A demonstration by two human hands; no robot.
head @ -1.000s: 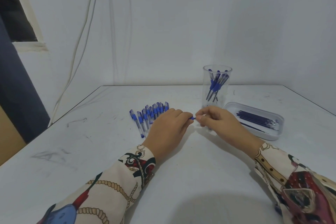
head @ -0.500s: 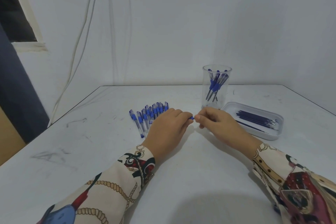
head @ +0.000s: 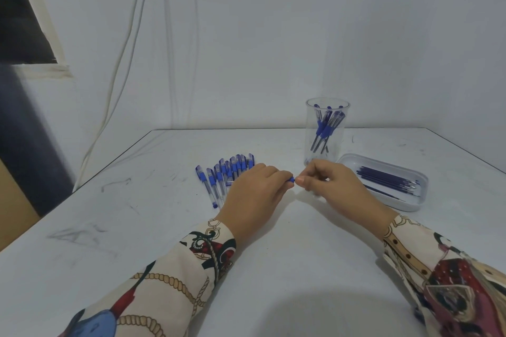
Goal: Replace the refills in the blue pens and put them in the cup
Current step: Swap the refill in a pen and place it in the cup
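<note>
Pinching a blue pen (head: 292, 179) between them above the white bench (head: 273, 268), your left hand (head: 253, 194) and right hand (head: 332, 186) each grip one end; beyond lie loose pens (head: 224, 175), the refill tray (head: 410, 201), then the clear cup (head: 325, 134) holding pens.

The light is soft and a bit dim, with a cool bluish look over the white worktop (head: 137, 227). A big round shadow lies on the worktop at the bottom middle, and small soft shadows sit under each hand. The edges bend, the dark curtain (head: 30, 139) on the left is blurry, and nothing glares.
</note>
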